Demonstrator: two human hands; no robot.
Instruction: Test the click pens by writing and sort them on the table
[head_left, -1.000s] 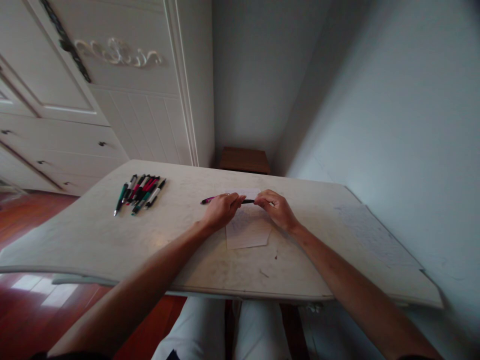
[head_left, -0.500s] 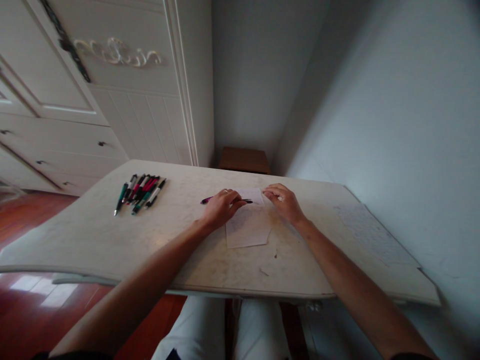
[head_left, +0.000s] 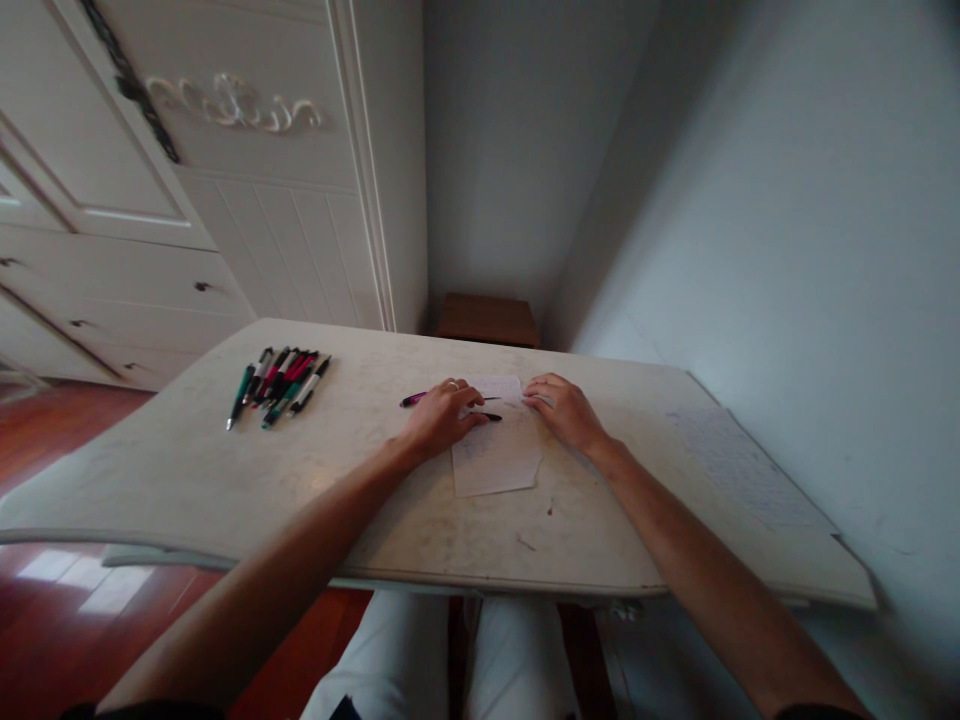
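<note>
- Left hand (head_left: 446,415): curled palm-down; grip hidden, cannot tell whether clamped.
- Slim black pen pieces (head_left: 493,417) jut from its thumb side; purple-and-black pen end (head_left: 412,399) shows at its left.
- Right hand (head_left: 562,410): fingers bent, tips close together at paper's edge; cannot tell if gripping.
- White paper sheet (head_left: 495,470) beneath and between hands; faint writing, illegible.
- Multicoloured pen pile (head_left: 281,385), well left of left hand.
- Handwritten sheet (head_left: 739,465), right of right hand; illegible.

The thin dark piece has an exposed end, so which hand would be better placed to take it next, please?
Right hand, probably: it faces the exposed tip of the thin dark piece, while the left hand hides its other end.
</note>
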